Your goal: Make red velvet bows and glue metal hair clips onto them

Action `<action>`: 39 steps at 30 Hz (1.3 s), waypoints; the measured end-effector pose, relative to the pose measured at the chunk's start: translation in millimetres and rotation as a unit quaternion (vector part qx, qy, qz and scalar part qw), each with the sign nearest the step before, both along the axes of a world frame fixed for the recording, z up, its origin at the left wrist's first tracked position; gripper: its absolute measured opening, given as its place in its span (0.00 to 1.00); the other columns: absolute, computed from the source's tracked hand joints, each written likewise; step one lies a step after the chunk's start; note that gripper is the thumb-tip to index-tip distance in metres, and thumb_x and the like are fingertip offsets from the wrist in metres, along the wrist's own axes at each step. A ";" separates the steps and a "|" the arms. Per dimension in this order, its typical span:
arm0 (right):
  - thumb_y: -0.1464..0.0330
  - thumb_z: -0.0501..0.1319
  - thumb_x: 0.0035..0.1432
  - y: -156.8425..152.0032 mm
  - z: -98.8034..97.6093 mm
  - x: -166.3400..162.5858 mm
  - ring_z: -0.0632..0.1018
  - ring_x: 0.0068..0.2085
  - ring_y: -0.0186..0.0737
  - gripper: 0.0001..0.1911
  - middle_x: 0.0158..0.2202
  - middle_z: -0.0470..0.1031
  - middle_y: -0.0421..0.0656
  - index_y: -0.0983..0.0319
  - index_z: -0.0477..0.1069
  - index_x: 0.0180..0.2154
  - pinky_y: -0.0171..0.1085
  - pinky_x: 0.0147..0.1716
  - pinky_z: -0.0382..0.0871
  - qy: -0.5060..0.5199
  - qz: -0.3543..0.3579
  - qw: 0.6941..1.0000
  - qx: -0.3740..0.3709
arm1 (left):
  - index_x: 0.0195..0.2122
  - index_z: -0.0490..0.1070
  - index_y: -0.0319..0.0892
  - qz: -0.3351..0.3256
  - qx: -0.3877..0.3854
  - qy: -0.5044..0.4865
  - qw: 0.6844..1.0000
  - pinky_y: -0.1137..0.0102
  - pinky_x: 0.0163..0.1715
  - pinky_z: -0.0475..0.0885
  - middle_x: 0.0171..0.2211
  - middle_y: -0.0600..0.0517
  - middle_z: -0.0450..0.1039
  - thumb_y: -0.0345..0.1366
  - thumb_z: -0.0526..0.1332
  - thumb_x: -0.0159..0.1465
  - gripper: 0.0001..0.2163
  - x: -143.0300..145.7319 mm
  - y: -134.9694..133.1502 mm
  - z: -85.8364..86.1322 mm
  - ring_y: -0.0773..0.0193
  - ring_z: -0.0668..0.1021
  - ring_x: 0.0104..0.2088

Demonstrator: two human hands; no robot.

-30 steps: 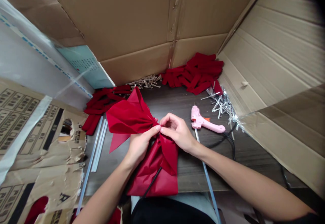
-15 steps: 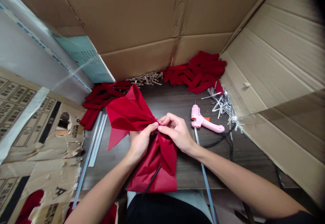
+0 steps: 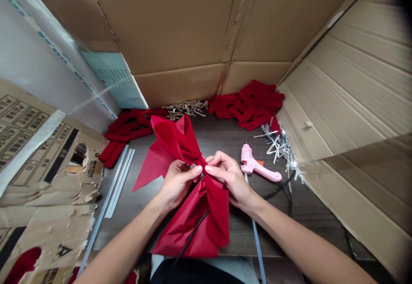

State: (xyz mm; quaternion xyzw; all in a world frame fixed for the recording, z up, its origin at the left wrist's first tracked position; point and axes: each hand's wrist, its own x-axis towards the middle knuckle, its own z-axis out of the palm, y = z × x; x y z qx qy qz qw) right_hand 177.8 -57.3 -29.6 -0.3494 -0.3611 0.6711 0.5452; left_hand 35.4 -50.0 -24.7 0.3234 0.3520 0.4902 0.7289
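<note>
A large red fabric bow point(image 3: 193, 228) is gathered at its middle between my two hands, its loops fanning up to the left and its tails hanging toward the table's front edge. My left hand point(image 3: 180, 180) pinches the gathered knot from the left, thumb on top. From the right, my right hand point(image 3: 229, 178) pinches the same spot, thumb and fingertips nearly meeting the left thumb. What lies under the fingertips is hidden. A thin black cord point(image 3: 193, 232) lies across the bow's lower tail.
Right of my hands lies a pink glue gun point(image 3: 257, 164) with a long glue stick in it. Silver twist ties point(image 3: 280, 146), red fabric strips point(image 3: 251, 104) and metal clips point(image 3: 186, 109) line the back. Clear glue sticks point(image 3: 120, 183) lie left. Cardboard walls point(image 3: 180, 26) surround the table.
The bow has turned, so its upper loops now point more steeply upward and look narrower. Both hands keep pinching the middle. The view has shifted slightly.
</note>
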 end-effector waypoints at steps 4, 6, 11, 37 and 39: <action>0.69 0.65 0.52 6.0 9.0 13.0 0.74 0.32 0.35 0.06 0.34 0.75 0.41 0.61 0.70 0.26 0.36 0.35 0.68 -0.091 -0.005 0.994 0.067 | 0.34 0.78 0.37 0.001 0.019 -0.031 0.999 0.71 0.33 0.69 0.28 0.51 0.76 0.32 0.72 0.50 0.10 -2.7 0.3 -2.3 0.68 0.74 0.27; 0.68 0.61 0.57 13.9 15.9 38.5 0.76 0.36 0.37 0.07 0.37 0.76 0.43 0.61 0.72 0.27 0.38 0.39 0.69 -0.200 -0.052 0.966 0.156 | 0.35 0.78 0.37 0.005 0.020 -0.038 0.999 0.69 0.37 0.71 0.32 0.49 0.78 0.33 0.73 0.49 0.12 -6.5 2.0 -0.1 0.64 0.77 0.31; 0.70 0.59 0.55 19.4 20.6 124.8 0.76 0.41 0.43 0.05 0.40 0.75 0.46 0.61 0.73 0.34 0.40 0.39 0.69 -0.560 -0.112 0.788 0.229 | 0.32 0.78 0.36 -0.007 0.019 -0.075 0.997 0.72 0.35 0.73 0.29 0.49 0.77 0.35 0.75 0.45 0.14 -16.2 6.4 6.8 0.64 0.78 0.32; 0.53 0.55 0.62 -61.4 68.5 85.3 0.74 0.29 0.41 0.22 0.24 0.73 0.43 0.60 0.72 0.24 0.39 0.29 0.66 -0.431 0.120 0.889 0.101 | 0.31 0.75 0.35 -0.101 0.002 -0.103 0.990 0.75 0.23 0.73 0.25 0.50 0.76 0.42 0.77 0.40 0.21 -16.3 4.6 -10.2 0.66 0.77 0.22; 0.53 0.54 0.62 -62.5 69.4 84.3 0.72 0.28 0.40 0.22 0.26 0.74 0.43 0.60 0.71 0.24 0.39 0.28 0.66 -0.462 0.122 0.871 0.112 | 0.30 0.75 0.35 -0.095 0.001 -0.099 0.991 0.74 0.23 0.73 0.24 0.50 0.76 0.41 0.77 0.39 0.21 -15.0 3.4 -10.3 0.66 0.77 0.21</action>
